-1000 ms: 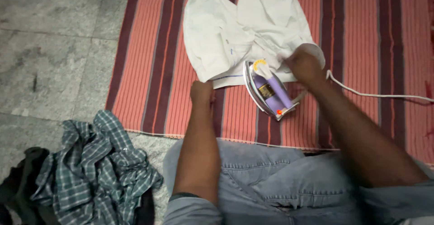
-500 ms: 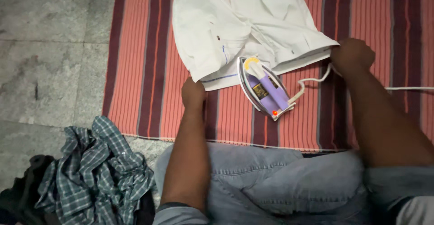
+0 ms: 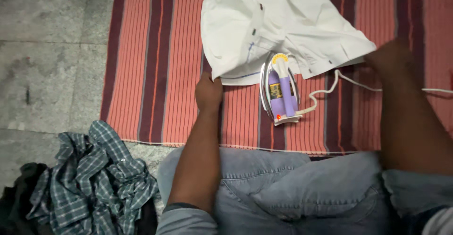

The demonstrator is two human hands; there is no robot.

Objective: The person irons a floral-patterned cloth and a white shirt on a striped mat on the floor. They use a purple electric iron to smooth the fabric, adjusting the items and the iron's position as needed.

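White shirt (image 3: 283,27) lies spread on the striped mat (image 3: 155,65), toward its far edge. My left hand (image 3: 208,91) pinches the shirt's near-left corner; my right hand (image 3: 394,55), blurred, sits at its near-right corner, grip not discernible. Since a second ago the right hand has left the purple iron (image 3: 281,91), which now rests on the near hem, cord (image 3: 330,86) trailing right. Checked cloth (image 3: 99,178) is heaped off the mat's near-left corner.
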